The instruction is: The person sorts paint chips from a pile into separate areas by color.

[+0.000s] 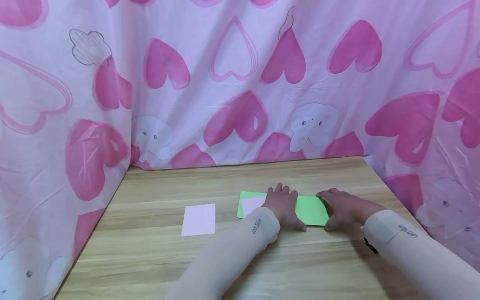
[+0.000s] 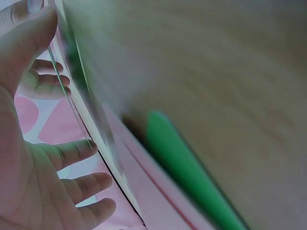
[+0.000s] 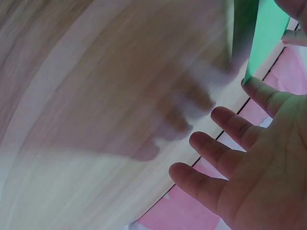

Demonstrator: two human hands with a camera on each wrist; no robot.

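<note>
A green card (image 1: pixel 312 211) is held a little above the table between both hands. My left hand (image 1: pixel 282 205) holds it at its left side, with the thumb near the front corner and the index finger at the back one. At the right side, my right hand (image 1: pixel 346 208) grips it by thumb and index finger; the other fingers (image 3: pixel 206 189) stand apart and straight. Another green card (image 1: pixel 245 195) lies on the table left of my left hand, with a pink card (image 1: pixel 252 203) over it. The left hand and sleeve partly hide both.
A separate pink card (image 1: pixel 198 219) lies flat further left on the wooden table (image 1: pixel 150 258). Curtains (image 1: pixel 236 54) with pink hearts hang along the back and both sides of the table.
</note>
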